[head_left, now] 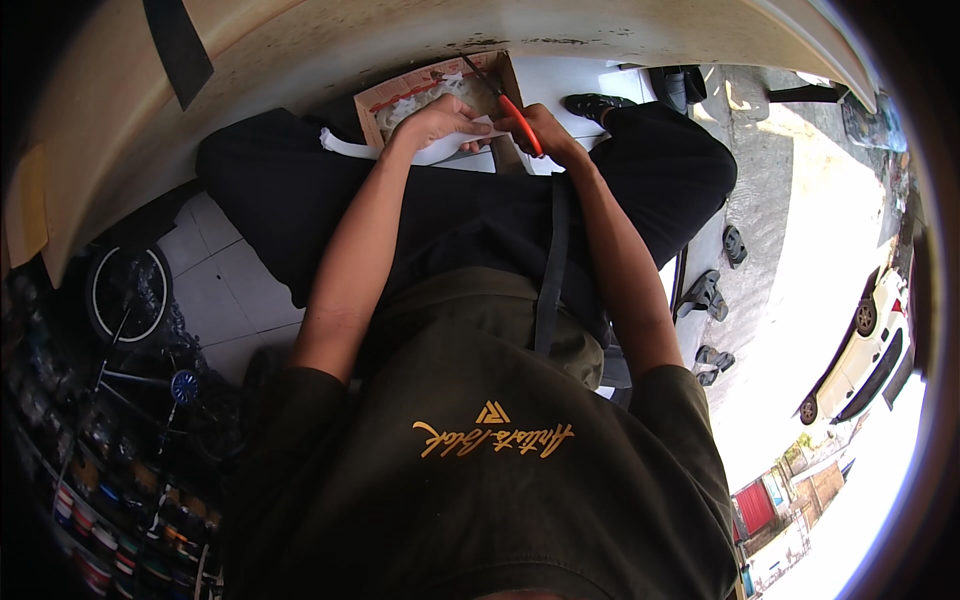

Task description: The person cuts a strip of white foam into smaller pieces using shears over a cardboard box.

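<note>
My left hand is closed on a long white strip, which trails left across my lap; I cannot tell if it is paper or cloth. Red-handled scissors are in my right hand, their dark blades pointing up and to the left, away from me. Both hands are close together above my lap, with the strip's right end beside the right hand. Just beyond them stands an open cardboard box with white scraps inside.
A large pale curved surface arches over the far side. Black sandals lie on the ground to the right, and a white car stands farther off. A bicycle and shelves of cans are at the left.
</note>
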`<state>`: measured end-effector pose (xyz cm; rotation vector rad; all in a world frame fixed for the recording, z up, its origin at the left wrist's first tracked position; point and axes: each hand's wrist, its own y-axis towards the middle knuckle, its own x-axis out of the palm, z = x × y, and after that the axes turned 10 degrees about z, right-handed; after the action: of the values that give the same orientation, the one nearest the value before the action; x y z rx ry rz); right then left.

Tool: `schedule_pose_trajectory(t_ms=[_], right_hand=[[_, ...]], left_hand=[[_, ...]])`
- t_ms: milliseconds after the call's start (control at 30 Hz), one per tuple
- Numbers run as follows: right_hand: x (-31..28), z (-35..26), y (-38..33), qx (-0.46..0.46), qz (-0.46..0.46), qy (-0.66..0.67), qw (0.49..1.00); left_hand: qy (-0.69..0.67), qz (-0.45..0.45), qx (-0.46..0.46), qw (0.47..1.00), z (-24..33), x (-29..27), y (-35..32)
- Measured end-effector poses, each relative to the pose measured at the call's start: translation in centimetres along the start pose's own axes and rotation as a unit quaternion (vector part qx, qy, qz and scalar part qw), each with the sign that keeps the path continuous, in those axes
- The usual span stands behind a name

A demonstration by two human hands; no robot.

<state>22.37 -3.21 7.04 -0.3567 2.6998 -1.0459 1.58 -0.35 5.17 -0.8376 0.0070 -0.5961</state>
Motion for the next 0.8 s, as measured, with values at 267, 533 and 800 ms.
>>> schedule_pose_trajectory(t_ms=[267, 533, 800], right_hand=[[-0.3, -1.0, -0.5, 0.000, 0.029, -0.157, 0.987], [-0.5, -1.5, -1.1, 0.044, -0.063, -0.241, 0.967], [-0.7, -1.7, -1.3, 0.038, -0.072, -0.246, 0.966]], left_hand=[[0.040, 0.208, -0.031, 0.977, 0.0, -1.2, 0.1], [-0.060, 0.329, 0.027, 0.942, -1.3, -2.7, 0.7], [-0.071, 0.303, 0.032, 0.950, -1.2, -2.5, 0.6]])
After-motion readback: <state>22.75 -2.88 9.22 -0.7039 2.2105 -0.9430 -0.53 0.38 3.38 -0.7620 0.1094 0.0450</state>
